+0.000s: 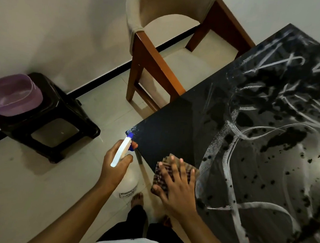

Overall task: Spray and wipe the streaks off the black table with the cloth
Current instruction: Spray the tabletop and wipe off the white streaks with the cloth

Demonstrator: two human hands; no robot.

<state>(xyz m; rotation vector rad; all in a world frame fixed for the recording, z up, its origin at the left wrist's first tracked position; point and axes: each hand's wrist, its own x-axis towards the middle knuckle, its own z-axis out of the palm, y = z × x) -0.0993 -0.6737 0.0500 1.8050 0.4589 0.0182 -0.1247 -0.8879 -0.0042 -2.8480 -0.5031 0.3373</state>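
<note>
This looks like a room in a home. A cushioned wooden armchair (167, 44) stands on pale floor tiles (23, 196) beside plain walls, and a purple plastic basin (10, 94) sits on a dark plastic stool (46, 123).

The black table (174, 122) fills the right of the frame, streaked white and dotted with droplets; a cloth (189, 169) lies at its lower-left edge.

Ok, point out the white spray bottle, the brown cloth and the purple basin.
White plastic spray bottle with blue nozzle (121, 153): head view, white trigger head.
Brown checked cloth (193, 170): head view, far right corner.
Translucent purple plastic basin (12, 96): head view, inner wall.
</note>
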